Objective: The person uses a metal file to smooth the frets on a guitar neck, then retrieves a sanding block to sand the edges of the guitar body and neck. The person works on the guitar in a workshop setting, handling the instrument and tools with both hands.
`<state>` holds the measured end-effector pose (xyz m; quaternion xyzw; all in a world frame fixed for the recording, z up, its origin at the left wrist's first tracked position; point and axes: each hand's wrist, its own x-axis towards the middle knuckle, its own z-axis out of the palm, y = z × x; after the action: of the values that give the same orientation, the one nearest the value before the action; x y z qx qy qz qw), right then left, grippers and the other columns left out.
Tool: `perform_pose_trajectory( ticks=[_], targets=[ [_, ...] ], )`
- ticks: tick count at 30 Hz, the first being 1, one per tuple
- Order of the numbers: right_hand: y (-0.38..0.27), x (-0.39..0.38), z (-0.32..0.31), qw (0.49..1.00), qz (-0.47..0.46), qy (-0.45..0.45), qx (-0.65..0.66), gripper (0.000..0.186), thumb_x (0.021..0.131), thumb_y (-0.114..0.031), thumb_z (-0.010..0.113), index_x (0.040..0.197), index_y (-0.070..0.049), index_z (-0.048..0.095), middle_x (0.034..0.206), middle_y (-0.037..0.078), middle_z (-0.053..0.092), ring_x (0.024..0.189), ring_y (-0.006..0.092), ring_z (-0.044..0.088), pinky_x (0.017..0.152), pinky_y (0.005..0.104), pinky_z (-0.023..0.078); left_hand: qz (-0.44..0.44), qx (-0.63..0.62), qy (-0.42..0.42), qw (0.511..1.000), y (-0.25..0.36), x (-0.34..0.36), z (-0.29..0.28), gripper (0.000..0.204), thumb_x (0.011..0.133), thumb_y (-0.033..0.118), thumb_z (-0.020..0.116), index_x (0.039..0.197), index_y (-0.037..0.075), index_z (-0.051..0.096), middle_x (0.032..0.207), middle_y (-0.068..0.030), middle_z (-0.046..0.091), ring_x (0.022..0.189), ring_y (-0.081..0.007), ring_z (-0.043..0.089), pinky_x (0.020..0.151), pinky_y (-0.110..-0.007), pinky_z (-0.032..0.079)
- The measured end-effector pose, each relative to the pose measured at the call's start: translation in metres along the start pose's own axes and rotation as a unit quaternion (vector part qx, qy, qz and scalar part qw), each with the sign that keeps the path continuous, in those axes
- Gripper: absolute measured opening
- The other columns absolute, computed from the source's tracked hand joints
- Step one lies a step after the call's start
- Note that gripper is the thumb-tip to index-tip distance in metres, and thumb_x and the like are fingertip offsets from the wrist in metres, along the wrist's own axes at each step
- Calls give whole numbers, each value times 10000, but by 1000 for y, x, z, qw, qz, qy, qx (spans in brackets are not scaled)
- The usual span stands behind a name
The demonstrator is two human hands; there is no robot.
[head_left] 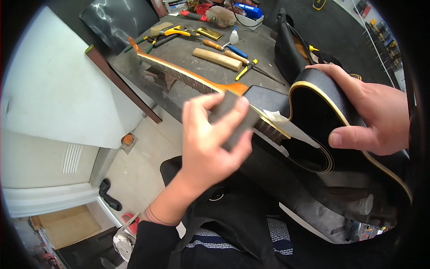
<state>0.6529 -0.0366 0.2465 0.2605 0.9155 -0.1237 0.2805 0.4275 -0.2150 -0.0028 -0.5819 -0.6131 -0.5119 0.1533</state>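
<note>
A black acoustic guitar (309, 152) with cream edging lies tilted across my lap and the bench edge, its neck (192, 80) running to the upper left. My left hand (204, 143) is closed around a grey sanding block (241, 126), slightly blurred, on the fretboard near where the neck meets the body. My right hand (374, 107) rests over the rim of the body, thumb on the top and fingers over the side; it steadies against the guitar, with its fingertips partly hidden. White tape (277, 116) sticks to the body beside the fretboard.
On the grey bench (179, 56) lie a wooden block (217, 59), wood-handled files (236, 56), yellow-black clamps (246, 70), a brush and a small white bottle (234, 36). Under the neck stands a support (160, 77). A black bag (289, 47) sits behind the body.
</note>
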Motion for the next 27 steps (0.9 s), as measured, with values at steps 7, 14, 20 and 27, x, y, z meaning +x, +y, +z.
perform_pose_trajectory(
  ticks=[7,14,20,27],
  targets=[
    [-15,6,-12,999,32,-38,17,1160,945,-691,733,1716,-31,172,1325,328,670,1170,469,732,1013,490,576,-85,78,20,993,-45,20,-19,467,817,131,849,1283,153,818,1212,-185,621,1133,-365,632,989,-460,540],
    [1,5,2,999,-29,-1,36,1163,961,-731,697,1710,-19,162,1341,309,672,1166,445,746,1006,475,591,-169,81,57,981,-92,35,-34,410,908,166,810,1316,129,807,1201,-173,629,1138,-341,623,1003,-444,529],
    [4,12,2,999,-33,-4,38,1194,949,-786,678,1701,-16,161,1342,301,675,1166,426,755,1011,465,596,-6,-46,-21,999,23,-10,7,596,784,181,850,1374,195,766,1216,-187,617,1127,-382,607,1005,-511,520],
    [-15,7,-7,997,-8,-29,71,1185,961,-800,646,1698,-1,173,1340,291,673,1211,414,736,1038,451,577,-40,-6,167,985,-33,-15,42,572,876,138,817,1441,168,728,1287,-174,587,1186,-334,558,1027,-457,499]
  ],
)
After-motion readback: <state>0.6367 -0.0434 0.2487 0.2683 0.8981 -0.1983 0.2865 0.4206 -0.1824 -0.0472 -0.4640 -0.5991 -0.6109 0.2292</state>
